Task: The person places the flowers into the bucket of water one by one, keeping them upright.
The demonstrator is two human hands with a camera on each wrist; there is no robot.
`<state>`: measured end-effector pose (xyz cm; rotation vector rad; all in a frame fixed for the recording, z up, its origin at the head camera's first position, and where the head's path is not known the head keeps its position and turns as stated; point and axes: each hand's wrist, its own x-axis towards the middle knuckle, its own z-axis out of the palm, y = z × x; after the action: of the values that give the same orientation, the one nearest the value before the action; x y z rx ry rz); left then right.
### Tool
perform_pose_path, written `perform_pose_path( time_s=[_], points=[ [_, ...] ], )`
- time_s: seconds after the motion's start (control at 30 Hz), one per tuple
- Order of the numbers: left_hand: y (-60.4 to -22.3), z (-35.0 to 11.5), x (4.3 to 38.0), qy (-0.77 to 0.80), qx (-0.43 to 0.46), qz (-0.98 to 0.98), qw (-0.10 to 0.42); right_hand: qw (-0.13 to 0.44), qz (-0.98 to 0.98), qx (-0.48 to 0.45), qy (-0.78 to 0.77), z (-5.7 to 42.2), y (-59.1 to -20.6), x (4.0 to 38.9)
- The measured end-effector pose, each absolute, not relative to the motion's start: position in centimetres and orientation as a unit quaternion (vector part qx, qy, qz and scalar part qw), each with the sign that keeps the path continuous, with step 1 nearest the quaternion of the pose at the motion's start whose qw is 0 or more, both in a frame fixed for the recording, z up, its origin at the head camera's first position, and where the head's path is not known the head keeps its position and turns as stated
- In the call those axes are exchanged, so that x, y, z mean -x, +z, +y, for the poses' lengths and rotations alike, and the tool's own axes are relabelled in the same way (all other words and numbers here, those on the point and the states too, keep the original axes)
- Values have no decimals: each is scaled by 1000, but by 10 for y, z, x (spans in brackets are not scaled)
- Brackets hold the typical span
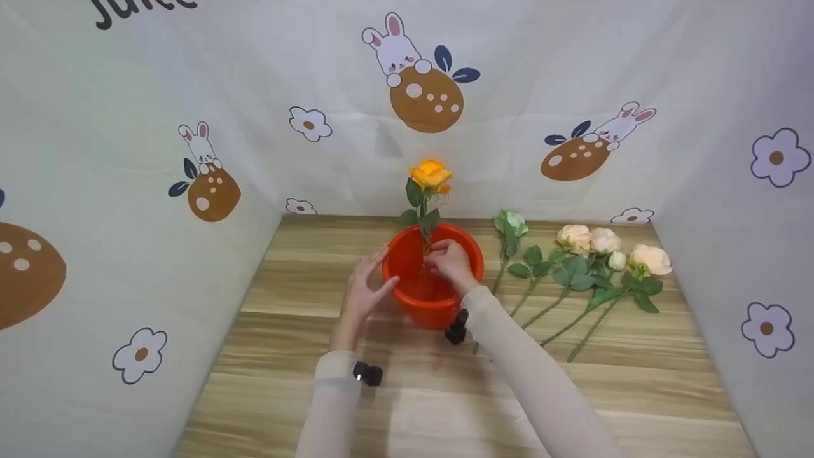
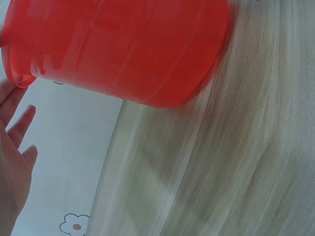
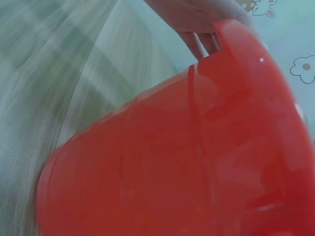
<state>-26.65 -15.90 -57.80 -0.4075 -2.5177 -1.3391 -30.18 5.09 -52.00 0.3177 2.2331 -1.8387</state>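
An orange bucket (image 1: 439,318) stands upright on the wooden table. Rising above its rim is a yellow-orange rose (image 1: 430,173) with green leaves, its stem running down inside. My right hand (image 1: 453,262) reaches over the bucket's right side and pinches this stem between thumb and fingers. On the opposite side, my left hand (image 1: 361,294) touches the bucket's rim, thumb apart from its fairly straight fingers. The left wrist view shows those fingers (image 2: 22,125) beside the bucket wall (image 2: 123,49). The stem's lower end is hard to make out inside.
Right of the bucket lie a pale green rose (image 1: 511,224) and several cream roses (image 1: 575,239), their stems pointing toward me. A printed cloth (image 1: 509,152) with rabbits and flowers walls in the table's back and sides.
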Motion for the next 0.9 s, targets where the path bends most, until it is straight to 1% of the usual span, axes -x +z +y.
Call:
perform_pose_path(
  time_s=[0.13, 0.37, 0.73, 0.9],
  points=[
    [-577, -159, 267, -459, 136, -869, 125, 99, 755, -104, -640, 54, -517, 302],
    [-577, -158, 266, -463, 128, -869, 119, 89, 745, -94, -654, 61, -510, 299],
    [-578, -159, 268, -450, 144, -871, 134, 51, 707, -70, -701, 78, -495, 296],
    [-579, -160, 269, -451, 145, -870, 137, 47, 702, -64, -708, 93, -487, 295]
  ],
)
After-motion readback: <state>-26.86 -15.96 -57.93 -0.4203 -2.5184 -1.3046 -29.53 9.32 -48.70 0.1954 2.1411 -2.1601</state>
